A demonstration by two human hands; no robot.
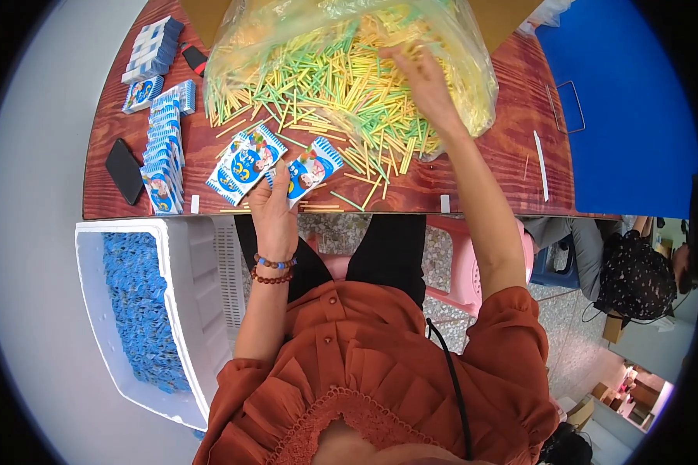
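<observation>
My left hand (275, 198) is closed on small blue-and-white printed packets, fanned to both sides of the fingers. One packet (314, 170) sticks out to the right, and an overlapping packet (240, 167) lies to the left. My right hand (425, 81) reaches over a heap of thin yellow, green and orange sticks (326, 85). Its thumb and fingers look spread and slightly blurred, with no stick visibly gripped. The heap spills from a large clear plastic bag (477, 85), whose film rises beside my right hand.
Left on the red wooden table are rows of packets (163, 147), stacked packets (153, 50), a black phone (124, 170) and a red-black tool (194, 58). A white foam box (182, 310) of blue packets stands below. Right are a white strip (540, 167), pink stool (461, 271) and another person (636, 271).
</observation>
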